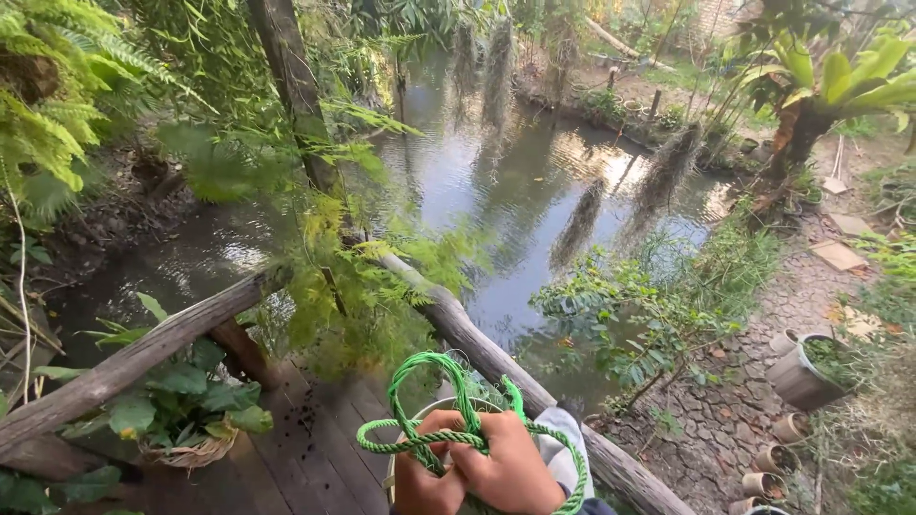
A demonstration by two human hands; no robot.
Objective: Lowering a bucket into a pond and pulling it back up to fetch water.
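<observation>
Green rope (pixel 448 410) at bottom centre, looped and twisted, one loop standing up above the hands, another strand curving down the right side past the wrist. Both hands clamp it where the strands cross. Left hand (pixel 426 477) closed around the rope, fingers curled over the twist. Right hand (pixel 510 467) also closed on the rope, just beside the left and touching it, light sleeve (pixel 563 448) showing behind it.

Under the hands a pale round rim, probably a bucket (pixel 405 424), mostly hidden; cannot tell what is in it.

Hands sit over a dark plank deck (pixel 305 448). Rough log railing (pixel 134 358) runs along the deck edge on the left, a second log rail (pixel 477 348) slants down to the right, just behind the rope. Basket planter (pixel 186 448) with broad green leaves sits under the left rail. Feathery green foliage hangs over the rail corner, tree trunk (pixel 291 76) rising behind it.

Beyond the railing: pond (pixel 496 181), dark water with sky reflections, hanging grey moss strands over it. Right bank is cracked stone paving (pixel 744 401) with several clay pots (pixel 801 372), one large and tilted, smaller ones near it. Fern (pixel 48 105) top left, broad-leaf plant (pixel 840 76) top right.
</observation>
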